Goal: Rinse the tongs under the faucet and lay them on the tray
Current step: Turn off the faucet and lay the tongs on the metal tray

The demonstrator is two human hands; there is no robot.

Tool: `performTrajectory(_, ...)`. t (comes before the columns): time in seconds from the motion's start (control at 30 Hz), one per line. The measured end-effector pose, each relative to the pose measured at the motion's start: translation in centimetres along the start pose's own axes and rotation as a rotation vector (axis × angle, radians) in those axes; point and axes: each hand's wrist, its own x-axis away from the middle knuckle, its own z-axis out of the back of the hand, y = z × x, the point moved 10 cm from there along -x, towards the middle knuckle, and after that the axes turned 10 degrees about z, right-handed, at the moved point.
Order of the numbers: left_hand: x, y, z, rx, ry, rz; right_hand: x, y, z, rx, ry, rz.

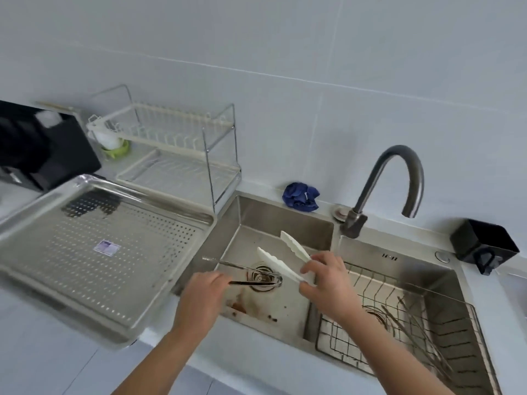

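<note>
While the left hand (204, 292) pinches metal tongs (242, 267), the outstretched right hand (328, 277) grips splayed white tongs (278, 265).

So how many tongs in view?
2. White plastic scalloped tongs in the right hand; slim steel tongs in the left hand, over the drain. Blurred metal rods in the wire basket: unclear.

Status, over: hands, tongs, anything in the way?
Left hand pinches metal tongs, right hand grips white tongs, both over the left basin. No water visible at the faucet. Tray to the left, no tongs on it yet.
</note>
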Motion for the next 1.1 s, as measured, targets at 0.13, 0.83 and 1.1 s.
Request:
performTrajectory(0.13,1.4,-8.2,3.9,-0.014,0.042,0.085,-3.3,-8.4,-4.7,-0.035,-0.032,0.063)
performTrajectory(0.83,1.0,-31.3,8.3,-0.100,-0.025,0.571,-18.4,-23.6,-20.5,-0.073,-0.340,0.190)
performTrajectory(1.1,-4.0,-35.9,5.2,-0.177,-0.185,0.533,-24.1,-23.0,-27.2,-0.061,-0.440,0.183)
